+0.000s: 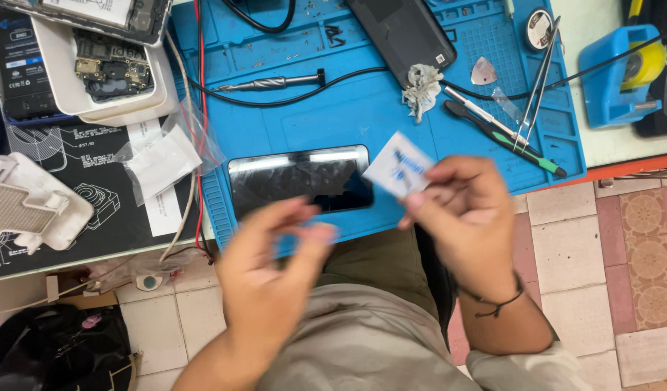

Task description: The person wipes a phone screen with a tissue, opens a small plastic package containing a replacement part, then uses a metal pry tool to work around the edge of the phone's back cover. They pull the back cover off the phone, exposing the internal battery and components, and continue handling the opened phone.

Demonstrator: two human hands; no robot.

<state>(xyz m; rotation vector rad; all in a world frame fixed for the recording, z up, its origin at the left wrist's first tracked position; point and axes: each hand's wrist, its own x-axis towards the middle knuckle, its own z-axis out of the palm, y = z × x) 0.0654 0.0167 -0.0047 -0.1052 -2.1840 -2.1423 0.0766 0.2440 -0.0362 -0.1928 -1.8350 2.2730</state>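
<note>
My right hand [464, 217] pinches a small white packet with blue print [396, 166] between thumb and fingertips, held just above the front edge of the blue work mat [362, 108]. My left hand [275, 268] hovers below and to the left of it, blurred, with fingers loosely curled and apart and nothing visible in them. A smartphone [298, 177] lies screen up with a dark glossy display on the mat, right beyond both hands.
Tweezers [538, 72], a green-handled tool [503, 137], a crumpled wipe [422, 88], a triangular pick [484, 71] and a second dark phone [402, 32] lie on the mat. White trays with circuit boards [109, 69] and plastic bags [163, 159] sit left. A blue tape dispenser [623, 72] stands right.
</note>
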